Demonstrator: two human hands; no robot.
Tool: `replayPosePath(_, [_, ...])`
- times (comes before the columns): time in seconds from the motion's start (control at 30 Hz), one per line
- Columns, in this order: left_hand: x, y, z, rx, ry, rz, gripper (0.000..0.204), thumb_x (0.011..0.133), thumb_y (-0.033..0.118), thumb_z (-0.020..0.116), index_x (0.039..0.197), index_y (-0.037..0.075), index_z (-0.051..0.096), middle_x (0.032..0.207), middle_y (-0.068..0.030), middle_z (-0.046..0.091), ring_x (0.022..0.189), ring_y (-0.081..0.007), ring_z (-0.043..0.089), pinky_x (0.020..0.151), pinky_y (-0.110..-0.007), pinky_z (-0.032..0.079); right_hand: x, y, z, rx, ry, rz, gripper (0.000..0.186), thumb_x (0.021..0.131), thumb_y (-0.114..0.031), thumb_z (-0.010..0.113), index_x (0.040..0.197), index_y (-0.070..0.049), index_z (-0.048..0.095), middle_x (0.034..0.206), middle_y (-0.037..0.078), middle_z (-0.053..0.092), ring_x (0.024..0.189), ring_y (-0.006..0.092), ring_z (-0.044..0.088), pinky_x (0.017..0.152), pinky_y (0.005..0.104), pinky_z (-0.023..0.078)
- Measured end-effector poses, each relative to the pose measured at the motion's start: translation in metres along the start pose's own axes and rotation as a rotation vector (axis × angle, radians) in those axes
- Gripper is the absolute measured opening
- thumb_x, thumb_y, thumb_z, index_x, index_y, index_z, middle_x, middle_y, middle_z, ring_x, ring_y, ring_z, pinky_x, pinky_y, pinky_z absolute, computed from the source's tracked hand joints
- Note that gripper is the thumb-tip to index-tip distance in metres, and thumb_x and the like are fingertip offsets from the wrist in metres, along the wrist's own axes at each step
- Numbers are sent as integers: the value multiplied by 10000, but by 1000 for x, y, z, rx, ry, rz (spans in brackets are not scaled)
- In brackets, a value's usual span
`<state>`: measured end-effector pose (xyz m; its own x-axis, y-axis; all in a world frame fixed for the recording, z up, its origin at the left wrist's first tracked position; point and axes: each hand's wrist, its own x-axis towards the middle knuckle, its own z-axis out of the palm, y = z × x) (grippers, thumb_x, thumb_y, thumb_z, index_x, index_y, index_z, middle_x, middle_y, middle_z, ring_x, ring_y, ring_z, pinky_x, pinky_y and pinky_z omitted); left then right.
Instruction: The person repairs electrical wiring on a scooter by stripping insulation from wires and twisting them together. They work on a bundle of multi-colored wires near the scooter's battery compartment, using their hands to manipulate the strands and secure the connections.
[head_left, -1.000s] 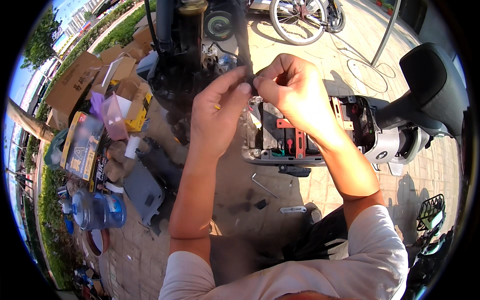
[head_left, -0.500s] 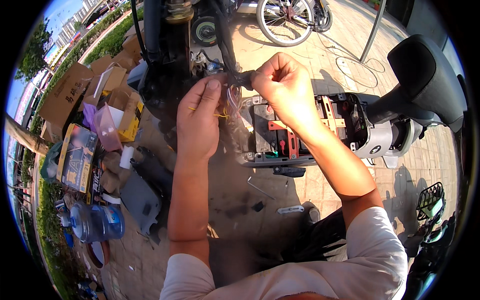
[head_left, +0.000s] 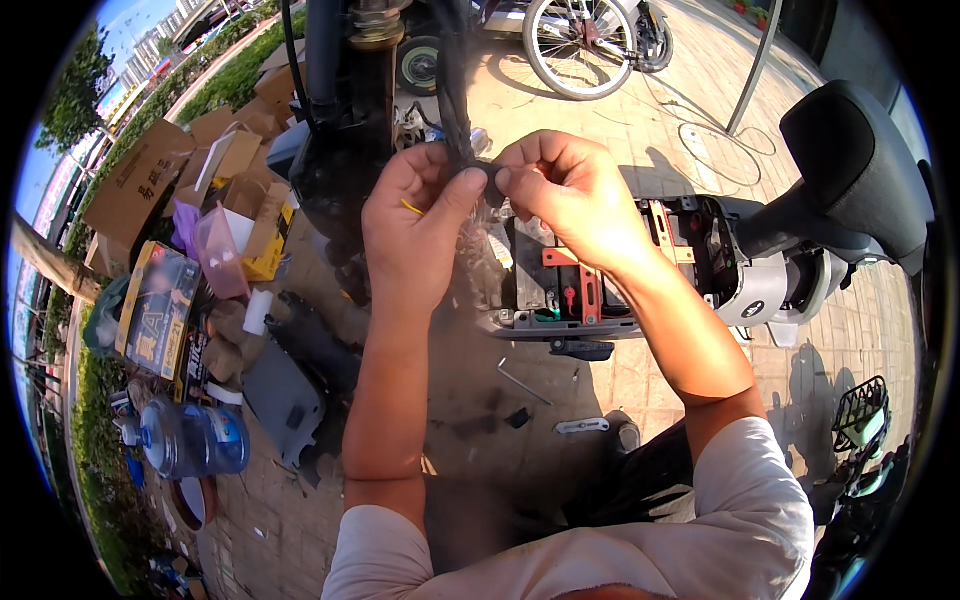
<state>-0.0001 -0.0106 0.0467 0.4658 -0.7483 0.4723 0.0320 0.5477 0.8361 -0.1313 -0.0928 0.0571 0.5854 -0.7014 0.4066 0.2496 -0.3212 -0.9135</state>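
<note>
A black-wrapped wire bundle (head_left: 455,100) hangs down beside the dark front column of a partly stripped electric scooter. My left hand (head_left: 412,235) is closed around its lower part, thumb on top, with a thin yellow wire (head_left: 411,207) sticking out by the palm. Against it, my right hand (head_left: 575,200) pinches a short black piece at the bundle, perhaps tape; my fingers partly hide it. Thin loose wires (head_left: 472,235) come out below the hands. To their right lies the scooter's open floor section, with red brackets (head_left: 590,290) over black batteries.
The scooter seat (head_left: 850,170) rises at right. On the paving lie a hex key (head_left: 525,382) and a white-handled cutter (head_left: 582,426). Cardboard boxes (head_left: 140,190), a grey panel (head_left: 285,400) and a large water bottle (head_left: 195,438) crowd the left. A bicycle wheel (head_left: 580,45) stands behind.
My right hand has come closer to the left, and the black piece that stretched between them is now mostly covered. My left thumb has shifted onto the bundle. The whole view has moved slightly.
</note>
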Motion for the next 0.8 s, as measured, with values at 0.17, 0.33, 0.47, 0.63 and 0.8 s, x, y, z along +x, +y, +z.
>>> replayPosePath(0.17, [1,-1,-8,-17,-27,-66,197,872,34,655,1041,-42,589,924,-71,651,793,-107,595,722,-228,478,0,-2,-2,84,-65,-15,148,831,-91,668,800,38,604,656,9,585,607,62,538,546,226,439])
replayPosePath(0.33, [1,-2,-22,-142,-94,-140,188,907,79,624,1049,-39,591,877,-71,640,758,-127,582,719,-254,477,-1,13,-3,-92,-36,-1,188,858,-118,668,770,18,572,644,45,604,593,91,595,528,254,461])
replayPosePath(0.47, [0,-1,-22,-54,-59,-130,185,936,105,583,1055,-37,584,852,-74,631,717,-138,583,693,-266,483,0,19,4,19,17,56,200,854,-112,678,736,-2,559,619,40,591,558,86,577,510,247,453])
replayPosePath(0.63, [7,8,-18,-194,-29,-202,226,933,127,589,1080,-42,567,791,-90,631,634,-148,616,537,-281,536,0,16,9,12,63,84,223,814,-124,716,707,-5,561,602,35,582,536,81,553,493,231,431])
replayPosePath(0.8, [10,2,-29,-71,-65,-200,178,956,116,547,1056,-29,573,877,-82,646,685,-155,617,653,-268,516,8,15,20,-117,153,18,237,771,-138,743,689,5,573,592,27,576,540,77,526,486,237,414])
